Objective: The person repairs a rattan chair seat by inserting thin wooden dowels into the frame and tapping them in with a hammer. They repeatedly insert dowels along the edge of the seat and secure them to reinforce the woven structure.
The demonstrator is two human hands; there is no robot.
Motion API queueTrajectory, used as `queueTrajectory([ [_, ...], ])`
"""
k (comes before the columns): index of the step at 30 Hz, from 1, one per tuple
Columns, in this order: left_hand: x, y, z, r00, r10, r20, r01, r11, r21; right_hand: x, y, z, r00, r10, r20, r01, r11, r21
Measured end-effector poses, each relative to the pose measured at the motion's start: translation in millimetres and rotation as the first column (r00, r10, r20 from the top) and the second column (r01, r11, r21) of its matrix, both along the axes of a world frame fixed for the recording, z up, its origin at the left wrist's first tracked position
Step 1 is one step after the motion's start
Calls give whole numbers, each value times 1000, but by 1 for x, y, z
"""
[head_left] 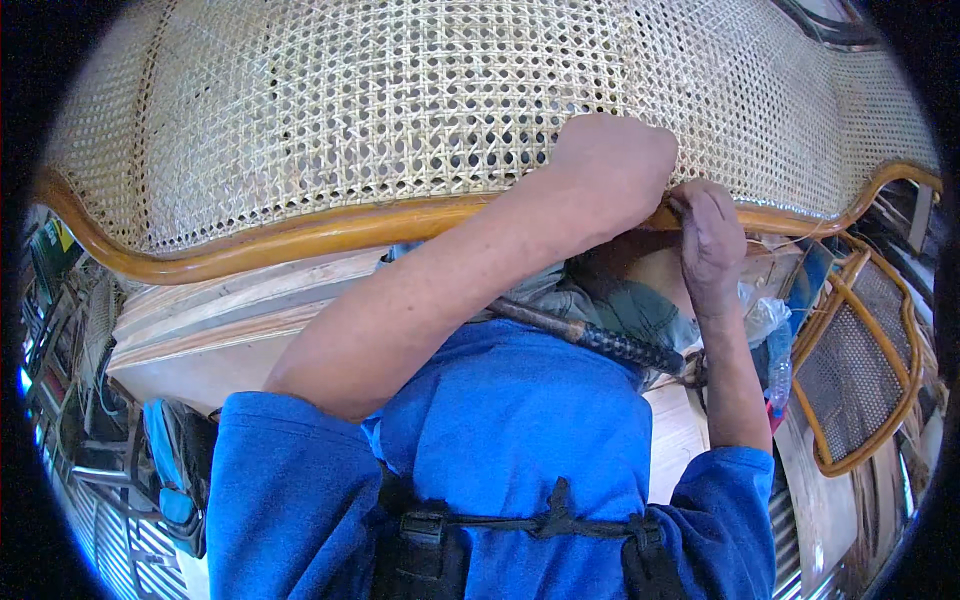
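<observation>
Both hands meet at the rail (330, 228) of a cane panel (380, 100)

At left, a blue-and-dark bag (172, 480) lies near pale boards (200, 345). The panel spans the top of the view, its open weave meeting the curved brown rail along the lower edge. Nearer the body, a dark rod (600, 342) slants beside the blue shirt (520, 410). The left hand (618, 165) is bent over the cane just above the rail; its grip is curled, fingers hidden, so I cannot tell what it holds. Just beside it, the right hand (712, 235) has a narrow grip, fingertips at the rail; whether anything is pinched there I cannot tell. Further right are a clear bottle (779, 365) and a smaller brown-framed mesh piece (865, 365).
</observation>
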State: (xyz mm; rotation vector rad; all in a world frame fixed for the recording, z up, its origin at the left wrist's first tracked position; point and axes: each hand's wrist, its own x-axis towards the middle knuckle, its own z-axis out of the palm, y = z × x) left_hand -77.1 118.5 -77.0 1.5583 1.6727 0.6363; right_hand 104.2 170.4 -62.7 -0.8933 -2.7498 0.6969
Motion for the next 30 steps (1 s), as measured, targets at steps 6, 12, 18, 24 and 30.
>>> queueTrajectory([
  [6, 0, 0, -1, 1000, 10, 17, -10, 1000, -12, -1, 0, 1, 1000, -11, 25, 11, 1000, 1],
  [12, 3, -1, -1, 999, 33, 11, -33, 999, 24, 2, -3, -2, 999, -15, -41, 16, 1000, 23],
  [18, 3, 0, 1, 999, 36, -17, -36, 999, -13, -10, 12, 14, 989, 59, 132, -47, 995, -93],
  [24, 4, -1, 2, 999, 41, -33, -42, 999, -20, -9, 14, 17, 984, 91, 152, -65, 984, -166],
  [30, 4, 0, 3, 998, 17, -65, -19, 999, -35, -16, 15, 18, 963, 88, 256, -63, 993, -104],
])
